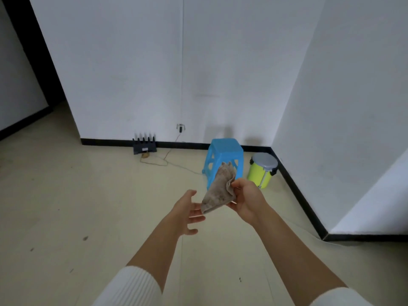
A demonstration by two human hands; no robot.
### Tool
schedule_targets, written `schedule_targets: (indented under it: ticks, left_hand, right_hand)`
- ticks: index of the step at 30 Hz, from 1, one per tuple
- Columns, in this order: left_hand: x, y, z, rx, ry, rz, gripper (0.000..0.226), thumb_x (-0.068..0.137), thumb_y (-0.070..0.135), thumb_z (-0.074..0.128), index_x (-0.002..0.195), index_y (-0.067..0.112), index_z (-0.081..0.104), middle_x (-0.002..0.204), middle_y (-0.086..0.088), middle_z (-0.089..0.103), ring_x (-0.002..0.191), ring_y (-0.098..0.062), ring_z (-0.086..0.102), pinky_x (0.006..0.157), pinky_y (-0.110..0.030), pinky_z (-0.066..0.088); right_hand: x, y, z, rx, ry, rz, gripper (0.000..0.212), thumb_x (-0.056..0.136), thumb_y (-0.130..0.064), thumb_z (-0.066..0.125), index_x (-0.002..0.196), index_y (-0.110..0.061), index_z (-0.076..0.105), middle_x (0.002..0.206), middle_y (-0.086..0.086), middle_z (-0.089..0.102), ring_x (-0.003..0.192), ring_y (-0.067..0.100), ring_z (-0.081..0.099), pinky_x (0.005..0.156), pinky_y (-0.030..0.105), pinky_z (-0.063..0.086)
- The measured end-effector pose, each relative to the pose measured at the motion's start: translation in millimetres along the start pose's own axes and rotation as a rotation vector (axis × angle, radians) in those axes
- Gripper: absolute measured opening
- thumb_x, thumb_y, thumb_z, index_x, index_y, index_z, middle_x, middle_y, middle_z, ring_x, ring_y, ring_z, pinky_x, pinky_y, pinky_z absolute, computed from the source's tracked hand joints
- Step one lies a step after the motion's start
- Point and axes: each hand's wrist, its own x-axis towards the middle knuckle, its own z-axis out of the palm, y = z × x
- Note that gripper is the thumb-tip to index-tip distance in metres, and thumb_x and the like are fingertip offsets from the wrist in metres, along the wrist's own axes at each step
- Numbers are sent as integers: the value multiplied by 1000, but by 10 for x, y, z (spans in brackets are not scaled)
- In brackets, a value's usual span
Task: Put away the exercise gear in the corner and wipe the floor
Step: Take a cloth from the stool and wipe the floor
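Grey-brown cloth (217, 191) hangs mid-air above floor (88, 206), pinched by R hand (247, 202) fingers. L hand (187, 212) fingers apart, at cloth's lower corner. Dark specks on floor, so wiping prob. not begun. Blue stool (225, 149) and green drum (262, 171) sit in corner.

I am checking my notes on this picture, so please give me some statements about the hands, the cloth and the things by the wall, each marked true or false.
1. The right hand pinches the cloth. True.
2. The left hand grips the cloth too. False: its fingers are spread open beside the cloth's lower corner.
3. The blue stool lies on its side. False: it stands upright.
4. The yellow-green bucket stands right of the stool. True.
5. The bucket has no lid. False: a grey lid covers it.
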Motion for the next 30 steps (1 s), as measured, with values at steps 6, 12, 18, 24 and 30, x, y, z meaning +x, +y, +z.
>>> schedule_targets:
  ticks: [6, 12, 18, 24, 30]
  left_hand:
    - [1256, 1240, 107, -189, -35, 193, 21, 87, 26, 56, 101, 12, 64, 102, -5, 65, 90, -18, 60, 83, -35, 47]
    - [2894, 2296, 107, -150, -18, 263, 22, 90, 17, 57, 110, 11, 63, 103, -5, 69, 91, -19, 65, 75, -31, 52]
    - [4433, 3373, 185, -14, -18, 181, 25, 91, 16, 55, 114, 10, 61, 113, -10, 66, 102, -24, 63, 90, -36, 50]
    - [5564, 4214, 359, 138, -57, 110, 26, 89, 12, 57, 114, 9, 60, 107, -9, 68, 93, -21, 65, 91, -38, 48]
    - [6806, 4681, 629, 121, -48, 54, 30, 88, 5, 56, 117, 12, 57, 97, -8, 67, 85, -20, 63, 90, -36, 48]
  right_hand:
    - [1605, -628, -94, 13, 58, 21, 20, 88, -7, 38, 85, -9, 58, 71, 4, 57, 73, 20, 55, 70, 37, 49]
    - [3453, -976, -323, -98, 108, 74, 30, 90, -34, 55, 96, -8, 67, 85, 9, 67, 77, 21, 62, 73, 34, 51]
    - [5159, -1441, -379, -224, 230, 94, 5, 86, -3, 60, 85, -7, 62, 74, 5, 62, 70, 18, 61, 73, 30, 50]
    - [6503, -1961, -591, -275, 326, 144, 8, 86, -4, 58, 93, -1, 61, 82, 14, 60, 71, 22, 59, 67, 30, 51]
    - [7855, -2130, -910, -314, 365, 221, 12, 87, -1, 57, 97, 1, 62, 74, 10, 62, 64, 19, 61, 60, 27, 50]
